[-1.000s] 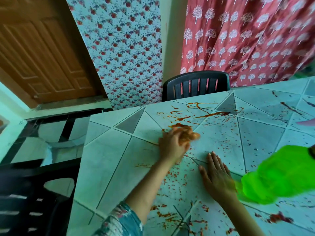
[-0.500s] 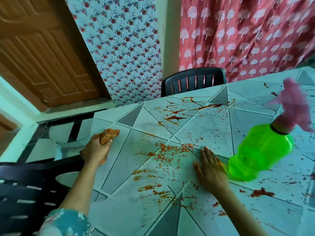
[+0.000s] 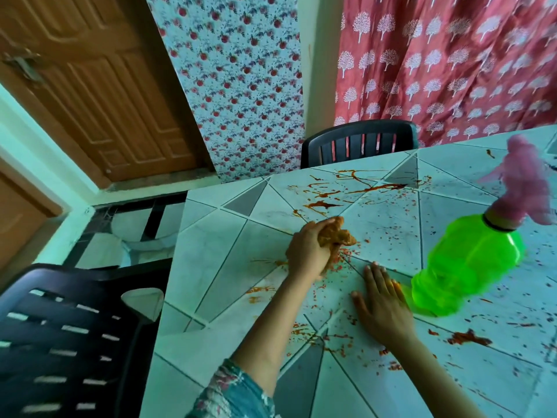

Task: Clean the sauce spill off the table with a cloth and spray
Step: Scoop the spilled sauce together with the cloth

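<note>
Head view: both of my hands are on the tabletop (image 3: 217,254), and the step in hand is the wipe.

1. My left hand (image 3: 307,251) is closed round the bunched, sauce-stained cloth (image 3: 337,235) and presses it to the surface, well to the left of the green spray bottle (image 3: 470,267).
2. My right hand (image 3: 382,300) lies palm down with straight fingers and holds nothing. It is just beside the bottle's base, on the left.
3. The sauce spill (image 3: 355,191) runs as long streaks beyond the bottle, to its far left. Fine specks lie between the bottle and the cloth. 1 thick blob (image 3: 468,337) sits near the bottle's base, on my side.

Judgement: the task is well short of done, since most of the sauce is not yet lifted.

The next move calls for firm strokes of the cloth through the specks toward the streaks. The cloth looks loaded, so I should turn a cleaner face down or it will smear. My right hand is placed to take the bottle and wet the streaks.
</note>
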Demonstrator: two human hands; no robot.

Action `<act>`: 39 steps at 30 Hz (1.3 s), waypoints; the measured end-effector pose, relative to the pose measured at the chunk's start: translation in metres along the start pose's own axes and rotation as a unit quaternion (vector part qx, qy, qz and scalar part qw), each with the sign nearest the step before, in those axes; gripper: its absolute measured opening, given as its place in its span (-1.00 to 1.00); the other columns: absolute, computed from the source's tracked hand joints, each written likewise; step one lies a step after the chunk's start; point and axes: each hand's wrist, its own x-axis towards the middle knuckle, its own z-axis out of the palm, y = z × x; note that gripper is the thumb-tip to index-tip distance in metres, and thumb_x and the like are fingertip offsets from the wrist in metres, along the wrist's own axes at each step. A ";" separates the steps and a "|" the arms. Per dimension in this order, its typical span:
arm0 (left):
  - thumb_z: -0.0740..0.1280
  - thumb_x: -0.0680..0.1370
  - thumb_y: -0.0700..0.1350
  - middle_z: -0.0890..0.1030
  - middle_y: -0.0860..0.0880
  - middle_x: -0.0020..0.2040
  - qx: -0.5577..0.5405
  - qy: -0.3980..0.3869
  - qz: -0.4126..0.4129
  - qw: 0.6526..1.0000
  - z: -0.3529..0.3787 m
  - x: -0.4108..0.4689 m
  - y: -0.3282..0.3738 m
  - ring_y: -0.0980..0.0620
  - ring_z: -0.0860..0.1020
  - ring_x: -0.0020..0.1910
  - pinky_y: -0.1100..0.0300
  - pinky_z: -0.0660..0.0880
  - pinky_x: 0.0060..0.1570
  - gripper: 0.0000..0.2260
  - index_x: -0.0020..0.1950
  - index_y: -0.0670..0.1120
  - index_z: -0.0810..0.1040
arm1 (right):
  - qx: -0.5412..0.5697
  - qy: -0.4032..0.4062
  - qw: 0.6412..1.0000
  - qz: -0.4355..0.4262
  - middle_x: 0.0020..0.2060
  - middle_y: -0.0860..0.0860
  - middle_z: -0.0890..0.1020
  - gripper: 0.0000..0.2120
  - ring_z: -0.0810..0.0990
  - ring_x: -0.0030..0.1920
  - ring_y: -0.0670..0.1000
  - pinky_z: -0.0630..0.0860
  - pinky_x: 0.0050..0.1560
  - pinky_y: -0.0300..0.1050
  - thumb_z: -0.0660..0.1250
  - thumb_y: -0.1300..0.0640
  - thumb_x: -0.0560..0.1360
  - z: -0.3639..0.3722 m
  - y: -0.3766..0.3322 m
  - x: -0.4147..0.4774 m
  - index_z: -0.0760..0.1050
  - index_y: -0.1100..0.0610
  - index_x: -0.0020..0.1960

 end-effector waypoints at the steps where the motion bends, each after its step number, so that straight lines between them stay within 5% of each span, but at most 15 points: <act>1: 0.34 0.52 -0.05 0.62 0.05 0.12 -0.018 0.030 -0.005 0.999 -0.012 0.000 -0.005 0.03 0.57 0.04 0.19 0.50 -0.11 -0.72 0.23 0.14 0.54 | 0.001 -0.001 1.000 -0.002 0.52 0.02 -0.15 -0.06 -0.26 0.44 -0.11 -0.33 0.40 -0.18 -0.49 -0.37 0.29 0.000 0.000 -0.001 -0.19 0.12 0.53; 4: 0.36 0.51 0.03 0.66 0.09 0.00 0.000 0.116 -0.071 0.991 -0.059 -0.002 -0.058 0.06 0.59 -0.14 0.26 0.42 -0.29 -0.77 0.17 0.16 0.58 | 0.000 -0.001 1.000 -0.003 0.50 0.01 -0.21 0.00 -0.29 0.43 -0.11 -0.40 0.36 -0.21 -0.59 -0.41 0.25 0.003 0.002 -0.002 -0.22 0.12 0.53; 10: 0.31 0.51 -0.09 0.60 -0.18 0.02 0.129 0.168 -0.284 0.935 -0.098 -0.035 -0.137 -0.25 0.55 -0.01 0.00 0.49 -0.11 -0.77 0.15 0.03 0.56 | 0.021 -0.011 1.000 -0.011 0.52 0.03 -0.20 -0.10 -0.21 0.51 -0.03 -0.34 0.40 -0.18 -0.48 -0.32 0.30 0.001 0.003 -0.001 -0.23 0.13 0.53; 15: 0.34 0.52 -0.05 0.62 0.02 -0.05 0.076 0.055 -0.172 0.981 -0.014 -0.029 -0.038 0.06 0.57 -0.18 0.27 0.41 -0.41 -0.77 0.15 0.16 0.55 | 0.027 0.001 0.999 -0.018 0.53 0.06 -0.11 -0.10 -0.13 0.53 0.01 -0.25 0.44 -0.16 -0.44 -0.32 0.32 -0.002 0.005 -0.006 -0.17 0.15 0.54; 18: 0.30 0.55 -0.07 0.63 -0.02 0.03 -0.042 -0.005 -0.149 0.988 0.016 -0.032 0.025 0.04 0.55 -0.11 0.27 0.39 -0.26 -0.82 0.14 0.02 0.58 | 0.021 0.006 0.999 -0.023 0.53 0.08 -0.07 -0.09 -0.10 0.53 0.02 -0.24 0.43 -0.16 -0.44 -0.32 0.31 -0.003 0.006 -0.014 -0.14 0.15 0.54; 22: 0.30 0.53 -0.17 0.62 -0.12 0.15 -0.107 0.075 -0.170 0.977 -0.018 -0.040 0.026 -0.12 0.55 0.15 0.15 0.44 0.05 -0.71 0.25 -0.07 0.54 | 0.031 0.008 0.999 -0.033 0.53 0.08 -0.05 -0.10 -0.09 0.53 0.03 -0.24 0.44 -0.14 -0.42 -0.31 0.33 -0.004 0.011 -0.022 -0.11 0.15 0.54; 28: 0.27 0.51 -0.08 0.62 -0.20 0.07 0.002 0.230 -0.300 0.926 -0.114 -0.092 -0.078 -0.24 0.55 0.07 0.10 0.38 -0.08 -0.77 0.12 -0.08 0.57 | 0.022 -0.005 0.999 -0.047 0.53 0.08 -0.13 -0.10 -0.15 0.52 0.03 -0.30 0.42 -0.14 -0.46 -0.30 0.31 0.002 0.012 -0.033 -0.17 0.14 0.53; 31: 0.29 0.54 -0.10 0.61 -0.18 0.04 0.031 0.207 -0.348 0.914 -0.114 -0.114 -0.085 -0.21 0.55 0.01 0.12 0.37 -0.11 -0.82 0.12 -0.07 0.56 | 0.027 -0.002 0.998 -0.057 0.53 0.08 -0.11 -0.10 -0.14 0.52 0.03 -0.29 0.42 -0.14 -0.45 -0.31 0.31 0.000 0.013 -0.038 -0.17 0.15 0.53; 36: 0.34 0.53 -0.10 0.59 0.10 -0.26 -0.017 0.113 -0.239 0.964 -0.038 -0.103 -0.016 0.16 0.51 -0.34 0.35 0.30 -0.41 -0.93 -0.03 0.05 0.57 | 0.022 0.004 0.998 -0.060 0.53 0.07 -0.09 -0.09 -0.14 0.52 0.00 -0.27 0.42 -0.18 -0.44 -0.31 0.31 -0.005 0.015 -0.052 -0.15 0.15 0.54; 39: 0.31 0.52 -0.14 0.65 0.01 -0.06 -0.041 0.063 -0.170 0.983 0.003 -0.092 0.034 0.05 0.57 -0.15 0.28 0.38 -0.25 -0.85 0.06 0.01 0.58 | 0.021 0.005 0.998 -0.054 0.53 0.07 -0.06 -0.09 -0.10 0.53 0.01 -0.23 0.44 -0.16 -0.43 -0.32 0.32 -0.005 0.016 -0.060 -0.12 0.15 0.54</act>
